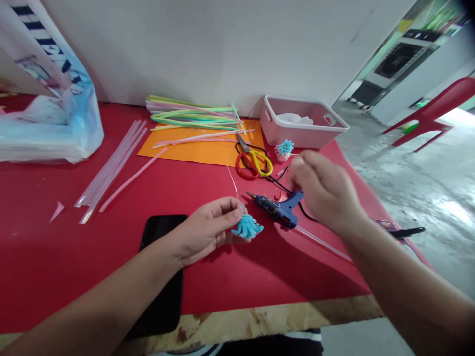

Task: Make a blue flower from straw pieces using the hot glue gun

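Note:
My left hand (215, 225) pinches a small light-blue pipe-cleaner flower (248, 227) between thumb and fingers, its fuzzy petals hanging to the right. A thin pale strand (233, 180) rises just above these fingers. My right hand (321, 185) is raised, closed and slightly blurred; whatever its fingertips hold, if anything, cannot be made out. Below and left of it, a dark-blue hot glue gun (276, 208) lies on the red table with its nozzle toward the left hand. From its back end extends a clear glue stick (324, 242).
Scissors (256, 160) and colourful pipe cleaners (193, 113) lie on orange paper (208, 155). A pink basket (297, 128) stands behind a blue-and-pink flower (285, 149). Clear glue sticks (111, 168) and a plastic bag (79, 133) are leftward. A black phone (163, 301) lies under my left forearm.

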Demonstrator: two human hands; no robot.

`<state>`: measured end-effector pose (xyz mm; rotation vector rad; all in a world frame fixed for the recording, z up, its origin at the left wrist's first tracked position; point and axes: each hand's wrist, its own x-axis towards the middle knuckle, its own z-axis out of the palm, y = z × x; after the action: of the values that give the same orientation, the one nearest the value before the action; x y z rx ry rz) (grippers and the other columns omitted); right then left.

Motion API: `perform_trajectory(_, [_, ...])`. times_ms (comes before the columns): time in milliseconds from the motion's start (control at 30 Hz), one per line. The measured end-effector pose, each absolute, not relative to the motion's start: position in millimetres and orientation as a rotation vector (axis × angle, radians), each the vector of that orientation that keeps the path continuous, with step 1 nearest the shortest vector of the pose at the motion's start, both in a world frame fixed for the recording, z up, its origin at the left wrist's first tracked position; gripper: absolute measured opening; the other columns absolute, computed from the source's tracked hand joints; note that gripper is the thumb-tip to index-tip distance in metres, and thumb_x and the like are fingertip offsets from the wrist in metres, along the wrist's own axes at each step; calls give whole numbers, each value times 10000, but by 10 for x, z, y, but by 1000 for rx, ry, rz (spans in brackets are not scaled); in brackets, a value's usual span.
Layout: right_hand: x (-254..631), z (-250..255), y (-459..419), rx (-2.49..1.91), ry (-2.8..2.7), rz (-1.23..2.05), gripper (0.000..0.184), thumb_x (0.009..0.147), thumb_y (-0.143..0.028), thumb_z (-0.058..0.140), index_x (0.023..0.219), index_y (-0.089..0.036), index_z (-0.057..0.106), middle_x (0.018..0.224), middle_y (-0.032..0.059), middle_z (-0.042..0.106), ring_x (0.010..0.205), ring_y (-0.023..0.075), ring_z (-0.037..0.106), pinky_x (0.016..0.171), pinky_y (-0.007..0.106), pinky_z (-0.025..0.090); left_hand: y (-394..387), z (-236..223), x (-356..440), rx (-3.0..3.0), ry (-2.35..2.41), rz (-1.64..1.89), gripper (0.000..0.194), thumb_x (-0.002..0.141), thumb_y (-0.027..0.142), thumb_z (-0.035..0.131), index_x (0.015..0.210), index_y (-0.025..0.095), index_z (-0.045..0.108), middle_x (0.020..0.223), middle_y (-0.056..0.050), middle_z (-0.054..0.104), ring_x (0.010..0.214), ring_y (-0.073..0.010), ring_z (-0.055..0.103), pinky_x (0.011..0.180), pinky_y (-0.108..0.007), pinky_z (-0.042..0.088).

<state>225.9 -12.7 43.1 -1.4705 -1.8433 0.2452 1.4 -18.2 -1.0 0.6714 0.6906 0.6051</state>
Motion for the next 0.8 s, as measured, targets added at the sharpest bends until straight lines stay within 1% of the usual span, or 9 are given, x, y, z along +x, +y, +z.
perform_trajectory(100, [2525, 780, 358, -1550, -1740, -266, 485, 960, -381, 543, 539, -239, 347, 489, -44, 299, 501, 126, 307, 546, 324, 214, -175, -9, 5, 694, 701, 602, 415, 658, 421, 904, 812, 148, 632, 769, -10, 667, 727, -151, 680, 695, -313, 618])
perform_trajectory(167, [2725, 959, 685, -1615, -1653, -389, 484, 923, -357, 586, 549, -258, 295, 533, -40, 304, 530, 133, 256, 582, 341, 199, -166, -26, 7, 703, 714, 624, 391, 678, 404, 891, 806, 154, 620, 781, -4, 663, 720, -150, 682, 687, -312, 612])
perform_trajectory(267, [2917, 1051, 950, -1695, -1666, -327, 366, 717, -162, 745, 618, -277, 413, 668, -1, 492, 639, 155, 413, 639, 329, 297, -153, -71, 18, 773, 747, 733, 312, 730, 347, 854, 825, 167, 617, 804, 2, 675, 697, -124, 666, 647, -254, 566])
perform_trajectory(367, [2854, 938, 805, -1713, -1721, -273, 226, 799, -85, 550, 658, -259, 524, 725, 29, 574, 716, 173, 475, 717, 331, 340, -154, -115, 31, 944, 742, 895, 182, 801, 268, 791, 846, 157, 653, 825, -13, 698, 740, -108, 655, 697, -230, 540])
perform_trajectory(433, [2703, 800, 546, -1699, -1705, -270, 219, 829, -103, 478, 670, -246, 528, 716, 27, 576, 703, 168, 480, 699, 324, 340, -164, -127, 36, 1026, 718, 962, 135, 825, 241, 763, 855, 151, 667, 862, -33, 725, 760, -114, 662, 725, -241, 542])
perform_trajectory(533, [2434, 594, 115, -1679, -1626, -193, 259, 817, -102, 439, 592, -228, 467, 557, -12, 474, 565, 142, 440, 561, 294, 298, -184, -117, 41, 1059, 681, 1017, 124, 838, 237, 749, 866, 156, 660, 914, -53, 755, 787, -134, 688, 735, -262, 561])
perform_trajectory(667, [2131, 419, -319, -1545, -1821, 153, 411, 927, -309, 547, 551, -221, 405, 474, -56, 371, 447, 97, 359, 446, 257, 265, -197, -96, 50, 1106, 671, 1086, 89, 857, 208, 728, 873, 163, 652, 927, -53, 763, 833, -139, 702, 768, -258, 573])
perform_trajectory(733, [2024, 349, -455, -1385, -1919, 224, 266, 917, -328, 633, 693, -207, 555, 594, -35, 559, 535, 107, 505, 518, 244, 384, -204, -99, 53, 1151, 685, 1104, 68, 869, 195, 712, 889, 166, 654, 931, -48, 755, 851, -136, 703, 781, -249, 572])
perform_trajectory(800, [1950, 266, -539, -1260, -1980, 207, 176, 858, -338, 733, 855, -202, 622, 774, 13, 673, 706, 150, 618, 631, 264, 466, -216, -112, 50, 1211, 714, 1113, 54, 881, 191, 696, 905, 168, 653, 937, -46, 744, 879, -138, 704, 803, -245, 568])
